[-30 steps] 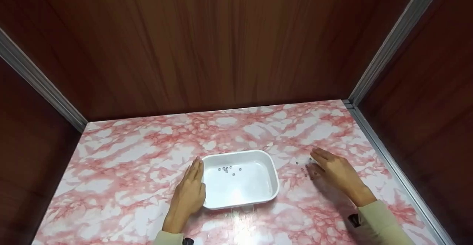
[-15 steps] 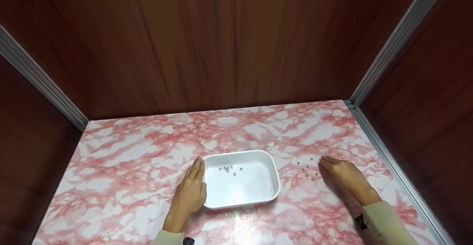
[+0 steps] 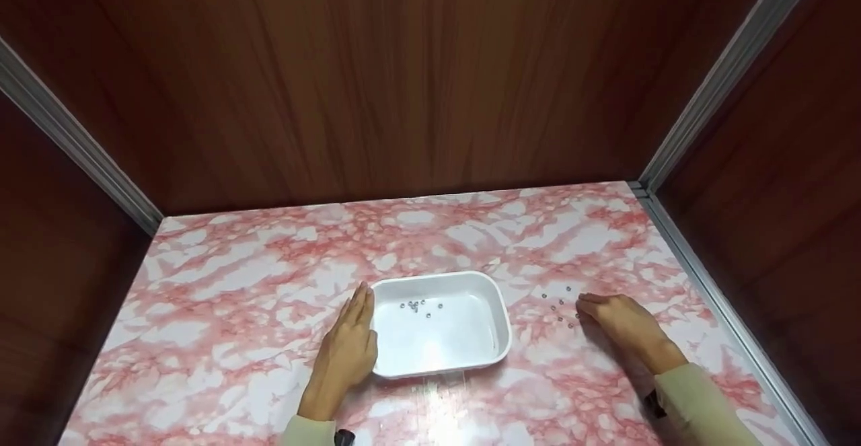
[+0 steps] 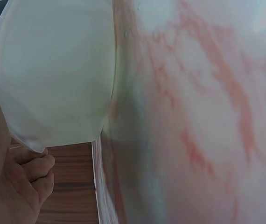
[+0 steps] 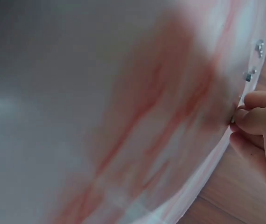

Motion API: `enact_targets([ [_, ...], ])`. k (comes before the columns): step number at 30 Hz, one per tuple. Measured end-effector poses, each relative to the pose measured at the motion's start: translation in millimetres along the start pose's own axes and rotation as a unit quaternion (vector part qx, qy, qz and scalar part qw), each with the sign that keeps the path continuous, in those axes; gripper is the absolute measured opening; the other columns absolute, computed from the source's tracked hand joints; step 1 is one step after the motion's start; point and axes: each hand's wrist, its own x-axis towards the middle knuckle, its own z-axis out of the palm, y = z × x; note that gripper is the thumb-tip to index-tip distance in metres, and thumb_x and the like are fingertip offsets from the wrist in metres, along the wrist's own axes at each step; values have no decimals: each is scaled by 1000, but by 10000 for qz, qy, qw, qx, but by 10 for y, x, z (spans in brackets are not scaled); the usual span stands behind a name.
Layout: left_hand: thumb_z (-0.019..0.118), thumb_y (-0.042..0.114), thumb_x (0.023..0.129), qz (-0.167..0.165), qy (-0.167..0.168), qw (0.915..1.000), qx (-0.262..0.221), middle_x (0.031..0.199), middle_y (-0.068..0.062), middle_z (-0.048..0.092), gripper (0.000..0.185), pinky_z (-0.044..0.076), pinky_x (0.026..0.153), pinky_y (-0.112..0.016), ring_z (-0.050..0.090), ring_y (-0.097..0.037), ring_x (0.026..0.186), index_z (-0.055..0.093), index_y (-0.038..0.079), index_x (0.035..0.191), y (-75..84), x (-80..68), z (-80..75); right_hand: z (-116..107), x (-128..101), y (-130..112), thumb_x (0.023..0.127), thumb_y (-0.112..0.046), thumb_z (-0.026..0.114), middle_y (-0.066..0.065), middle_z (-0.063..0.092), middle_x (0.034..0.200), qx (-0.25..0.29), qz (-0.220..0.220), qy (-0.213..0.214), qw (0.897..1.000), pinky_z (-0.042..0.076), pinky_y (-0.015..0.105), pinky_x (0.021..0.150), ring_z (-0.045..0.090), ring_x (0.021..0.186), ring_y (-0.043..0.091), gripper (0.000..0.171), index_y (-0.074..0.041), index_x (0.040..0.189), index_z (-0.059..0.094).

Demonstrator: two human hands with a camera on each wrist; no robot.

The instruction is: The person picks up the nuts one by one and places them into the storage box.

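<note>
while a few small metal nuts (image 3: 420,307) lie in the white tray (image 3: 499,338), more (image 3: 562,306) left on tabletop (image 3: 222,311); right hand (image 3: 622,325) fingers pinching one, left hand (image 3: 346,355) flat against tray.

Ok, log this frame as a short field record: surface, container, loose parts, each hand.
surface: pink marble-pattern tabletop
container: white rectangular tray, a few small metal nuts inside
loose parts: small metal nuts on the table, right of the tray
left hand: flat, fingers straight against the tray's left side
right hand: fingers pinching a nut at the scatter
</note>
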Motion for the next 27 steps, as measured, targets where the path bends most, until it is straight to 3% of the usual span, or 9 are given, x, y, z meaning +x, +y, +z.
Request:
enact_targets([
  [6,55,6,100,-50,-116,9999,48,167,-28,36,60,34,127,-56,39,-42,155,39,-13,155,4,31,-4,-29,19,-12,77,13,73,-2,74,87,115,305,118,9994,57,27,57,71,70,17,31,-15,89,71],
  [11,55,7,100,-71,-127,9999,73,168,-28,35,62,33,128,-56,39,-42,155,37,-13,156,3,31,-12,-53,33,-26,77,3,81,-4,75,75,222,562,114,9981,57,26,57,71,63,16,22,-17,82,73],
  [17,55,7,101,-90,-157,9998,114,168,-27,35,61,33,128,-54,39,-42,155,37,-12,156,-3,22,-7,-71,50,-34,74,7,79,-1,74,75,65,402,60,9992,58,31,57,71,65,21,25,-15,84,73],
  [24,52,0,99,-10,-42,9995,-315,166,-31,36,58,30,126,-60,38,-46,154,37,-18,152,1,10,22,-74,78,-25,72,9,81,-4,74,79,-1,138,-56,9999,58,31,57,72,68,20,29,-17,83,73],
  [27,53,1,99,-36,-39,9997,-245,166,-30,36,59,32,126,-59,39,-46,154,38,-17,153,-2,9,20,-67,87,-33,72,9,80,-3,75,79,-67,133,-109,9998,59,33,57,72,67,21,27,-16,82,74],
])
